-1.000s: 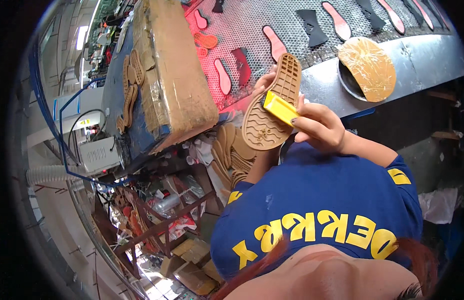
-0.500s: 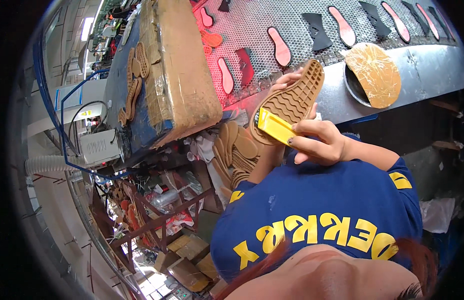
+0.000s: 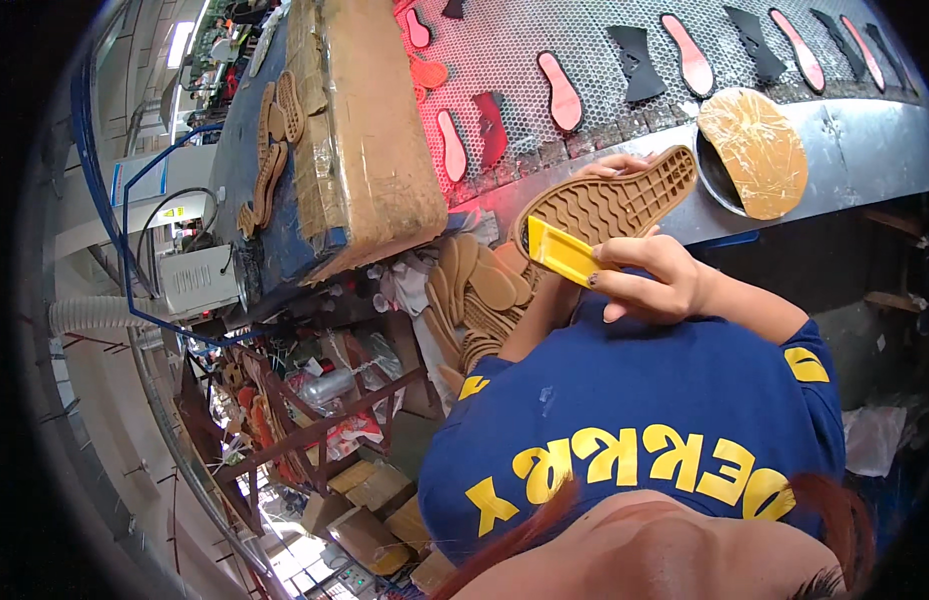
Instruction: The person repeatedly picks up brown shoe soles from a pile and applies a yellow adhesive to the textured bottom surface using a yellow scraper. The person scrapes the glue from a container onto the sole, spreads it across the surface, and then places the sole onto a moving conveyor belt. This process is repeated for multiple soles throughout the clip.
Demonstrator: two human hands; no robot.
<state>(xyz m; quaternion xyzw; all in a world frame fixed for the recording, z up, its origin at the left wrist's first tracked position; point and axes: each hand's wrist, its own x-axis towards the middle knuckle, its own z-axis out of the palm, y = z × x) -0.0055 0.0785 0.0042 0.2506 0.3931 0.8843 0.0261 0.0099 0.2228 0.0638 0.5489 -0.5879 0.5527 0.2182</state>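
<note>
A brown shoe sole (image 3: 615, 205) is held up in front of my chest, its treaded side, with wavy grooves and a grid, facing up. My left hand (image 3: 623, 165) grips it from behind; fingers show along its far edge and the rest is hidden. In my right hand (image 3: 653, 280), pinched between thumb and fingers, is a flat yellow plastic tool (image 3: 563, 252). The tool overlaps the heel end of the sole in view; whether they touch, I cannot tell. More brown soles (image 3: 482, 280) are stacked beside my left arm.
Beyond my hands, a mesh conveyor (image 3: 610, 130) carries pink insoles (image 3: 562, 92) and black cut pieces (image 3: 637, 65). A round pan (image 3: 720, 175) partly covered by a tan lid (image 3: 760, 150) sits on the metal ledge (image 3: 865, 145). At left, a taped cardboard-covered box (image 3: 385, 150) stands beside several soles (image 3: 273, 185).
The sole has swung toward a flatter slant, its toe end moving right and nearer. The yellow tool has shifted slightly right, still in my right hand.
</note>
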